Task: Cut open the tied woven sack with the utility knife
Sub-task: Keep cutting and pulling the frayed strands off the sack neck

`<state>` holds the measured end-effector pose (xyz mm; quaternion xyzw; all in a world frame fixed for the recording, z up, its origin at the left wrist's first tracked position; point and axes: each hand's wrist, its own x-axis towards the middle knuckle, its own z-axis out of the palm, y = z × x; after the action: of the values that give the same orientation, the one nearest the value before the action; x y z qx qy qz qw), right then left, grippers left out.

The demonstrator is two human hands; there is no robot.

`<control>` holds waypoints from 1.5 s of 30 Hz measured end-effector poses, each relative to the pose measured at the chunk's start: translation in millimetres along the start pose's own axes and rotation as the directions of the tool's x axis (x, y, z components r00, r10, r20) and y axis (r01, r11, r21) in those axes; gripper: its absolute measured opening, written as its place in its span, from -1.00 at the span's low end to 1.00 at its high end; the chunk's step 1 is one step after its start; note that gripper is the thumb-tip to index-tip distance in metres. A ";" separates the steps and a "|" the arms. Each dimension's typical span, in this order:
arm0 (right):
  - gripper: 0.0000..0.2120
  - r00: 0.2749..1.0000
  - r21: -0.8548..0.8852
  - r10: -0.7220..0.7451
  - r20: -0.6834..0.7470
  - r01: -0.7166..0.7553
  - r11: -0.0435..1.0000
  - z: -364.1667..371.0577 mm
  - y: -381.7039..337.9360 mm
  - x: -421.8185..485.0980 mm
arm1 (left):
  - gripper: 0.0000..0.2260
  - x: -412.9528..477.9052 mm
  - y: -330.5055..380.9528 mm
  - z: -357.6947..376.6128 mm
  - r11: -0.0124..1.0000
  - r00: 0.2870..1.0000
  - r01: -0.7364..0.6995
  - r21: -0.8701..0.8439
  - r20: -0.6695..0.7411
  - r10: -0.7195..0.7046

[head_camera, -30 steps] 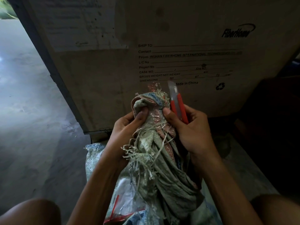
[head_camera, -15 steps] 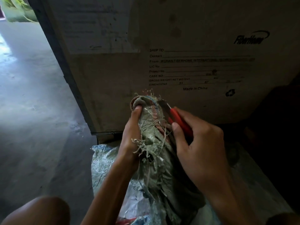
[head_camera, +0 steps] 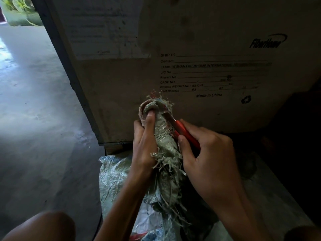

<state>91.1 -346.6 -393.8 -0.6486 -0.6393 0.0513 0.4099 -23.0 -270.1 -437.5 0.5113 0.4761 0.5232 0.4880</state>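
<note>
My left hand [head_camera: 145, 145] grips the sack [head_camera: 165, 148] neck; my right hand [head_camera: 206, 153] grips the knife [head_camera: 180, 127], blade at the knot beside my left fingertips. I should cut away from them.

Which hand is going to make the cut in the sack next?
Probably the right hand. It holds the red knife, with the blade at the bunched top of the sack. The left hand grips that top and steadies it, so it is not free to cut.
</note>
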 end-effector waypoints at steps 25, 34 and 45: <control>-0.55 0.920 0.551 0.353 0.169 -0.386 0.740 -26.9 39.3 16.1 | -0.52 -10.2 15.0 8.7 0.967 0.985 0.088 -0.237 0.164 -0.050; -0.73 0.897 0.791 0.350 0.270 -0.414 0.451 -9.7 48.9 20.6 | -0.57 -16.3 11.3 5.7 0.980 0.983 -0.068 -0.188 0.154 0.098; -0.58 0.842 0.832 0.282 0.459 -0.519 0.195 -9.0 66.4 29.1 | -0.82 -9.0 18.6 -1.2 0.963 0.960 0.001 -0.269 0.270 0.074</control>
<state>153.9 -315.3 -414.2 -0.4221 -0.3326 0.5825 0.6099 -24.7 -280.4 -419.6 0.5183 0.3187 0.5145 0.6042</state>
